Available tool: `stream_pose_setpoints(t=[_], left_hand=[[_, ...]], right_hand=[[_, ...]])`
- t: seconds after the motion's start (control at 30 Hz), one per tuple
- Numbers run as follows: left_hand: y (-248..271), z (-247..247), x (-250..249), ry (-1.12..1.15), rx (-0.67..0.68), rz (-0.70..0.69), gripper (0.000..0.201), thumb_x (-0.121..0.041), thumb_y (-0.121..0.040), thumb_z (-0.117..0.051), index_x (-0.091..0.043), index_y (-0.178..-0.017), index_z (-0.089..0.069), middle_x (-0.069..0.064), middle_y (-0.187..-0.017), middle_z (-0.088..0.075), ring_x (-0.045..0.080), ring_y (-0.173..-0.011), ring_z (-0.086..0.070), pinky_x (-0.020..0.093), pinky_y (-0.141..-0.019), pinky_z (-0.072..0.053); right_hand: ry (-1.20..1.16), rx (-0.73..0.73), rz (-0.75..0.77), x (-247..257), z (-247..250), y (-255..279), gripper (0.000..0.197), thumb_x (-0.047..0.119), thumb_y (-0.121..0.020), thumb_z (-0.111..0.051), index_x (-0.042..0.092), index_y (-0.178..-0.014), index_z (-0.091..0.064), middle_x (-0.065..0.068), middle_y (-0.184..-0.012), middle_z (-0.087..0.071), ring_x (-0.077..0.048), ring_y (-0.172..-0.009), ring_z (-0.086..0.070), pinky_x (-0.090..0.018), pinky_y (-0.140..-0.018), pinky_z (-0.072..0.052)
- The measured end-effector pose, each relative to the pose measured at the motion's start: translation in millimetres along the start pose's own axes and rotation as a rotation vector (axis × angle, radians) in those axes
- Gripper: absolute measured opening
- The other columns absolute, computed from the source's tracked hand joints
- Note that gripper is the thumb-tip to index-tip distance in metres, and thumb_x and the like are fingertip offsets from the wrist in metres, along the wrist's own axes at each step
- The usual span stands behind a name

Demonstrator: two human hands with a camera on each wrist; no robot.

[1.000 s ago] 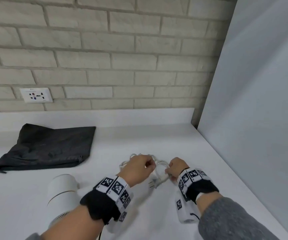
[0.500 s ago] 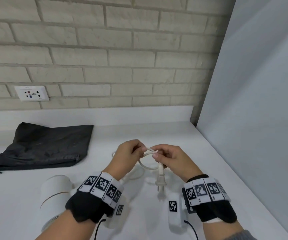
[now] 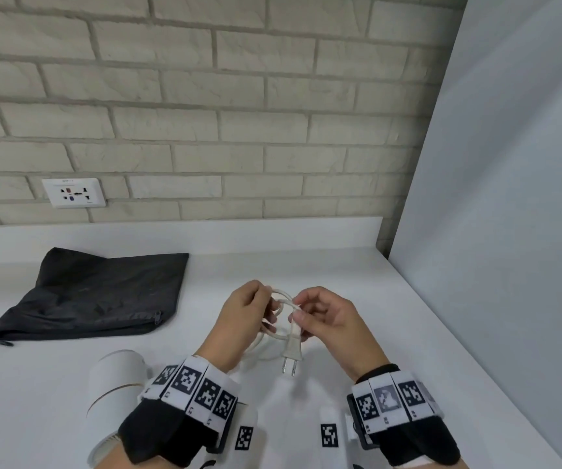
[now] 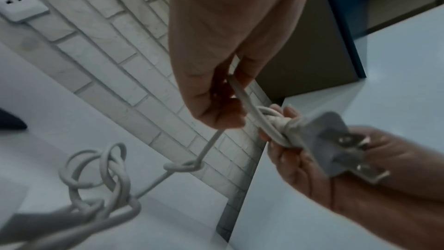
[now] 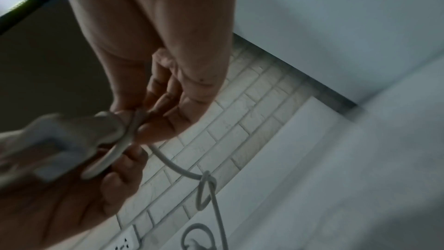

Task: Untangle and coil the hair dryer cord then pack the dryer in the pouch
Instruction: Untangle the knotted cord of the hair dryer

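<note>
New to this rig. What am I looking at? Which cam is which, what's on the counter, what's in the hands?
No robot here: a person works with bare hands, wearing wristbands with printed markers. The big picture is from a head camera looking down; the other two are from cameras on each wrist, looking along the fingers.

On the white counter lie a black pouch and a white hair dryer. A wall socket sits on the brick wall.

The left hand pinches the white cord. The right hand holds the cord just above the plug, prongs down. The left wrist view shows a small knot and more tangled loops below.
</note>
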State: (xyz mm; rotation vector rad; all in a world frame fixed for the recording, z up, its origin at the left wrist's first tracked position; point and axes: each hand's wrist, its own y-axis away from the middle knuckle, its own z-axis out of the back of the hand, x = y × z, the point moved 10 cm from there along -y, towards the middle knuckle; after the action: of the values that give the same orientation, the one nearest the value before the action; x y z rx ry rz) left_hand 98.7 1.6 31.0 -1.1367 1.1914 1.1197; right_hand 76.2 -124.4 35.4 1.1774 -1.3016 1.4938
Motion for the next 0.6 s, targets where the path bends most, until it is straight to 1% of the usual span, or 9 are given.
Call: stream_pose_setpoints(t=[0.07, 0.13, 0.23, 0.3, 0.37, 0.43, 0.47, 0.53, 0.6], left_hand=[[-1, 8, -4, -0.113, -0.074, -0.047, 0.026, -0.015, -0.094, -0.042, -0.001, -0.075, -0.053, 0.0, -0.062, -0.054, 0.014, -0.053, -0.048, 0.02, -0.047, -0.043], [-2, 12, -3, -0.131, -0.122, -0.046, 0.026, -0.015, -0.093, -0.043, 0.0, -0.075, -0.054, -0.001, -0.062, -0.056, 0.014, -0.052, -0.045, 0.02, -0.048, -0.04], [-1, 11, 7, -0.027, -0.139, 0.032, 0.025, -0.014, -0.093, -0.041, -0.003, -0.075, -0.056, 0.001, -0.073, -0.063, 0.014, -0.051, -0.043, 0.025, -0.05, -0.034], [-3, 14, 18, 0.096, -0.159, 0.121, 0.025, -0.013, -0.094, -0.039, -0.001, -0.083, -0.058, 0.003, -0.08, -0.065, 0.014, -0.05, -0.043, 0.025, -0.047, -0.034], [-7, 18, 32, 0.335, -0.186, 0.233, 0.023, -0.012, -0.095, -0.037, 0.001, -0.089, -0.055, 0.008, -0.08, -0.064, 0.015, -0.048, -0.048, 0.021, -0.04, -0.038], [-10, 20, 43, 0.608, -0.207, 0.319, 0.021, -0.011, -0.097, -0.035, 0.003, -0.099, -0.051, 0.011, -0.076, -0.059, 0.015, -0.044, -0.055, 0.018, -0.036, -0.042], [-10, 21, 45, 0.706, -0.223, 0.332, 0.022, -0.011, -0.097, -0.034, 0.004, -0.102, -0.05, 0.011, -0.074, -0.055, 0.014, -0.041, -0.057, 0.018, -0.036, -0.044], [-9, 21, 41, 0.829, -0.24, 0.301, 0.021, -0.01, -0.097, -0.037, 0.003, -0.091, -0.051, 0.011, -0.075, -0.051, 0.011, -0.042, -0.061, 0.018, -0.039, -0.048], [-6, 20, 31, 0.896, -0.229, 0.226, 0.018, -0.008, -0.094, -0.042, -0.002, -0.08, -0.05, 0.01, -0.081, -0.052, 0.014, -0.059, -0.067, 0.02, -0.048, -0.055]], right_hand=[[0.089, -0.045, 0.007, 2, 3, -1, 0.016, -0.002, -0.084, -0.059, 0.014, -0.088, -0.06, 0.001, -0.063, -0.059, -0.008, -0.055, -0.06, -0.022, -0.055, -0.054], [0.192, -0.08, -0.011, 2, 6, -3, 0.014, 0.0, -0.085, -0.058, 0.014, -0.087, -0.061, -0.005, -0.065, -0.059, -0.007, -0.049, -0.061, -0.021, -0.054, -0.054], [0.351, -0.059, -0.031, 6, 6, -4, 0.013, 0.003, -0.087, -0.055, 0.013, -0.087, -0.064, 0.002, -0.066, -0.059, -0.007, -0.054, -0.06, -0.03, -0.06, -0.058], [0.444, -0.03, 0.063, 20, 2, -1, 0.018, 0.008, -0.087, -0.055, 0.023, -0.08, -0.063, 0.011, -0.068, -0.06, -0.007, -0.066, -0.058, -0.034, -0.068, -0.056], [0.466, 0.042, 0.165, 34, -7, 5, 0.019, 0.015, -0.084, -0.053, 0.032, -0.077, -0.058, 0.015, -0.076, -0.058, -0.005, -0.076, -0.055, -0.029, -0.069, -0.05], [0.41, 0.112, 0.169, 37, -13, 7, 0.014, 0.017, -0.084, -0.051, 0.028, -0.079, -0.057, 0.011, -0.081, -0.055, -0.003, -0.077, -0.054, -0.023, -0.066, -0.048], [0.384, 0.126, 0.141, 36, -12, 6, 0.014, 0.014, -0.087, -0.052, 0.025, -0.079, -0.056, 0.009, -0.081, -0.054, -0.001, -0.073, -0.053, -0.019, -0.064, -0.047], [0.353, 0.073, 0.069, 28, -3, 3, 0.018, 0.008, -0.091, -0.049, 0.02, -0.078, -0.054, 0.005, -0.081, -0.057, 0.0, -0.062, -0.054, -0.016, -0.062, -0.047], [0.252, -0.028, -0.012, 18, 10, -1, 0.017, 0.007, -0.093, -0.044, 0.013, -0.08, -0.052, -0.001, -0.081, -0.058, -0.004, -0.058, -0.056, -0.019, -0.058, -0.049]])
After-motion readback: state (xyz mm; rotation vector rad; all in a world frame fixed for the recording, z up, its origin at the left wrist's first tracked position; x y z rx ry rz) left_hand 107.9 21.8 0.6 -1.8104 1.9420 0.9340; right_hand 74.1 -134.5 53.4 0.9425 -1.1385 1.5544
